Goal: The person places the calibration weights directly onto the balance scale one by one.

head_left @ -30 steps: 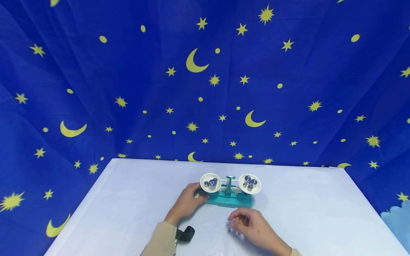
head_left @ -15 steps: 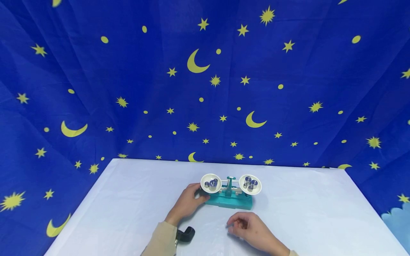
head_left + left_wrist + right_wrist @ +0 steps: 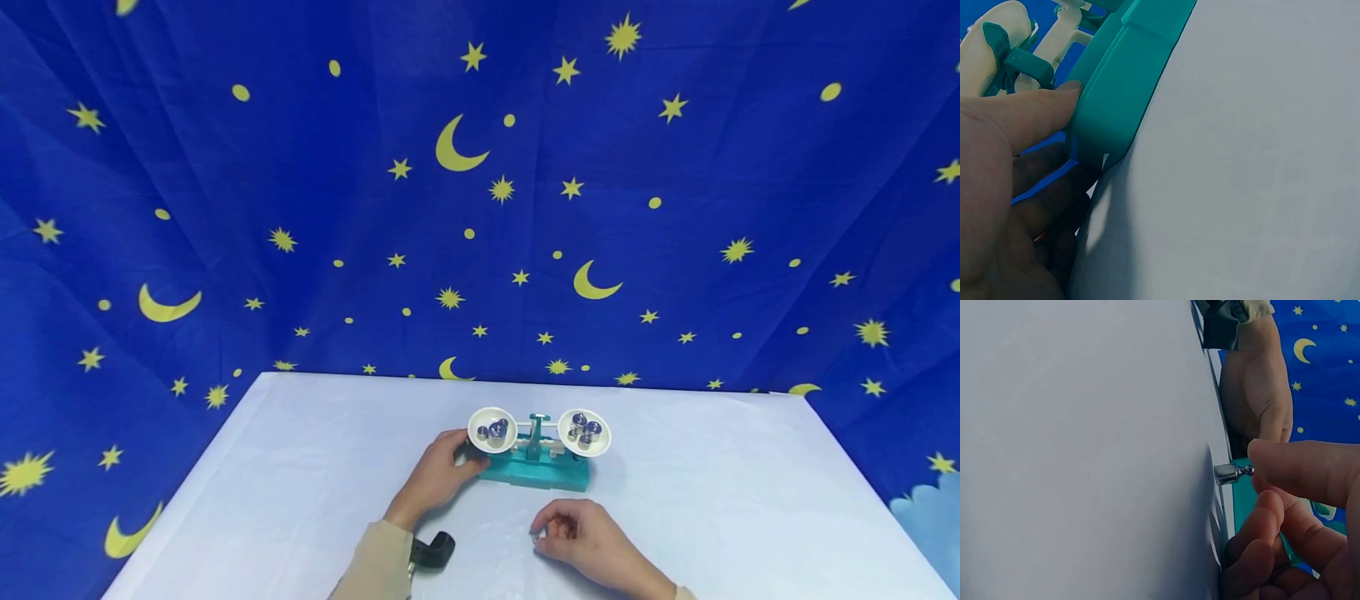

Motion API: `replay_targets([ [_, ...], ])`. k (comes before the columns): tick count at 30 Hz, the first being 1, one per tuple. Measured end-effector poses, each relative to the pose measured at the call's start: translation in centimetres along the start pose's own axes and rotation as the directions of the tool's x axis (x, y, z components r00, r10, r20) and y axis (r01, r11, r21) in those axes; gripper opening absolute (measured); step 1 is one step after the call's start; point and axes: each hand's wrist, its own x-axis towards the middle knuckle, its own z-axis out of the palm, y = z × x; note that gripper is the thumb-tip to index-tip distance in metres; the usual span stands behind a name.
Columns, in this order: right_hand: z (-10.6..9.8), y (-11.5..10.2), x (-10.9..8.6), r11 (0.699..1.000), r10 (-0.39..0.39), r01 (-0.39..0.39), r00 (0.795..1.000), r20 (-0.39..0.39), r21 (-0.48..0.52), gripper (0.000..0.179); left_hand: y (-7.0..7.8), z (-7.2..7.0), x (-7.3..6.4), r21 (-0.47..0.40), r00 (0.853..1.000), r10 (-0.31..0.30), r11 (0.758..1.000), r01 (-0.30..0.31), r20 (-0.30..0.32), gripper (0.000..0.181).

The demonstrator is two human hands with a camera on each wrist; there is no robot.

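A teal balance scale [image 3: 534,471] with two white pans stands on the table. Several small metal weights lie in its left pan [image 3: 492,409] and several more in the right pan [image 3: 604,446]. My left hand [image 3: 435,477] holds the left end of the scale's base; in the left wrist view the thumb [image 3: 1054,111] presses on the teal edge. In front of the scale, my right hand [image 3: 588,537] pinches a small silver weight [image 3: 1226,474] by its knob between thumb and forefinger. The weight's flat bottom is close to the tabletop.
A white cloth covers the table [image 3: 750,483]. A black wrist-camera mount [image 3: 435,550] sticks out beside my left wrist. Behind the table hangs a blue curtain [image 3: 375,208] with yellow moons and stars.
My right hand has lowered slightly towards me, and its fingertips now pinch the small weight that stood on the table below them. My left hand and the scale stay put.
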Motion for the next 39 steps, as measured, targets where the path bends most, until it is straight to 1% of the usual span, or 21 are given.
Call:
replay_targets([
  [4, 0.08, 0.02, -0.04, 1.0, 0.013, -0.013, 1.0, 0.002, -0.008, 0.013, 0.13, -0.12, -0.09, -0.005, 1.0, -0.004, 1.0, 0.004, 0.0, 0.051],
  [13, 0.12, 0.1, -0.04, 0.998, 0.006, -0.007, 1.0, -0.003, -0.054, 0.012, 0.2, -0.17, -0.09, 0.0, 1.0, -0.002, 1.0, 0.002, 0.004, 0.051],
  [23, 0.34, -0.12, -0.12, 0.994, 0.009, -0.012, 0.999, -0.031, -0.11, 0.006, -0.03, -0.07, 0.1, -0.005, 1.0, 0.003, 1.0, -0.003, 0.001, 0.05],
  [35, 0.32, 0.19, -0.12, 0.995, 0.012, -0.016, 0.999, -0.036, -0.102, 0.007, 0.0, 0.01, 0.04, 0.001, 1.0, 0.007, 1.0, -0.007, 0.005, 0.05],
  [39, 0.33, 0.21, -0.04, 0.996, 0.013, -0.015, 0.999, -0.032, -0.09, 0.007, 0.02, -0.08, 0.06, -0.002, 1.0, -0.009, 1.0, 0.009, 0.007, 0.052],
])
